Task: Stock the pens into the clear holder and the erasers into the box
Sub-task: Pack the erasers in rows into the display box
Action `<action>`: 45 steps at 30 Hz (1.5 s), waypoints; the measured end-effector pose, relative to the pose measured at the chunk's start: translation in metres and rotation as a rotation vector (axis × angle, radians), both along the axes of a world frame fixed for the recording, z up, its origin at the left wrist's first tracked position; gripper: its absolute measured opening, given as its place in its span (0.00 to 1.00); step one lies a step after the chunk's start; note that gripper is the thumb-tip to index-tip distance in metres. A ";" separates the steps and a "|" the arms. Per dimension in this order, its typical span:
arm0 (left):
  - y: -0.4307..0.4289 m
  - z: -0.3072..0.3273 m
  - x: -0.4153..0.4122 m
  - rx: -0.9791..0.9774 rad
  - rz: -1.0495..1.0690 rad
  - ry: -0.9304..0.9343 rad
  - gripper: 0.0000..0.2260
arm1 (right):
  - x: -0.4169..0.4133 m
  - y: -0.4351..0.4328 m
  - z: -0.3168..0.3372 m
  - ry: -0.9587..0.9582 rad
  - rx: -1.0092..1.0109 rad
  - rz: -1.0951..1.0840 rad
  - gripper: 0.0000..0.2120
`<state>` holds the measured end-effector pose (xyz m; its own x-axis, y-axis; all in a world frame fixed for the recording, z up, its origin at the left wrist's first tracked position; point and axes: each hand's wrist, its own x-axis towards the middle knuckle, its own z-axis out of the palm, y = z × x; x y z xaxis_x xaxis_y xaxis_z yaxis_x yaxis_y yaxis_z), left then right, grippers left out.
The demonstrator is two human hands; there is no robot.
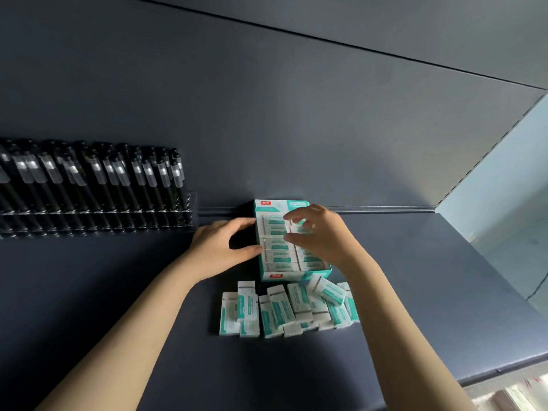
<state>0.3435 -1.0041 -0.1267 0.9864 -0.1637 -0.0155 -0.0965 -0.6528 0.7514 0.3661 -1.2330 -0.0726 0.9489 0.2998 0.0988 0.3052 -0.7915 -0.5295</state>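
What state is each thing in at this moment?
pens: standing packed in the clear holder
box: open, holding rows of erasers
loose erasers: piled on the shelf before the box
left hand: braced against the box's left wall
right hand: curled over the box, grip unclear
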 end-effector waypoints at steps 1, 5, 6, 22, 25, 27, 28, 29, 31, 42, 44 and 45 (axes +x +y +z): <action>-0.001 0.000 -0.001 0.007 0.000 -0.011 0.32 | -0.012 -0.007 0.002 -0.005 0.059 -0.018 0.13; -0.001 0.003 -0.006 -0.061 0.005 0.003 0.26 | -0.063 -0.043 -0.006 0.040 0.286 -0.166 0.07; -0.002 0.004 -0.009 -0.100 0.004 0.019 0.25 | -0.073 -0.051 -0.009 0.042 0.330 -0.214 0.07; -0.011 0.006 -0.023 -0.087 0.030 0.002 0.28 | -0.105 -0.069 -0.012 0.068 0.145 -0.118 0.10; -0.010 0.005 -0.021 -0.098 0.029 -0.003 0.28 | -0.101 -0.069 -0.007 0.065 0.251 -0.126 0.09; -0.010 0.003 -0.021 -0.103 0.030 -0.006 0.29 | -0.091 -0.067 -0.002 0.018 0.295 -0.119 0.08; -0.010 0.003 -0.020 -0.103 0.029 -0.010 0.29 | -0.082 -0.065 0.000 -0.014 0.295 -0.120 0.07; -0.009 0.003 -0.020 -0.102 0.030 -0.014 0.29 | -0.072 -0.061 0.001 -0.054 0.284 -0.121 0.06; -0.009 0.002 -0.020 -0.102 0.031 -0.019 0.29 | -0.049 -0.053 0.001 -0.150 0.222 -0.110 0.06; -0.007 0.002 -0.015 -0.023 0.014 -0.025 0.36 | 0.012 -0.028 -0.011 -0.199 -0.180 0.059 0.08; -0.007 0.003 -0.016 -0.004 0.010 -0.038 0.35 | 0.012 -0.028 -0.012 -0.202 -0.186 0.065 0.08; -0.008 0.005 -0.016 0.007 0.013 -0.046 0.33 | 0.013 -0.029 -0.013 -0.200 -0.186 0.062 0.08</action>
<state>0.3279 -1.0116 -0.1222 0.9881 -0.1508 0.0286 -0.1222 -0.6597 0.7416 0.3790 -1.2616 -0.0860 0.8951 0.3877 0.2201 0.4404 -0.8459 -0.3009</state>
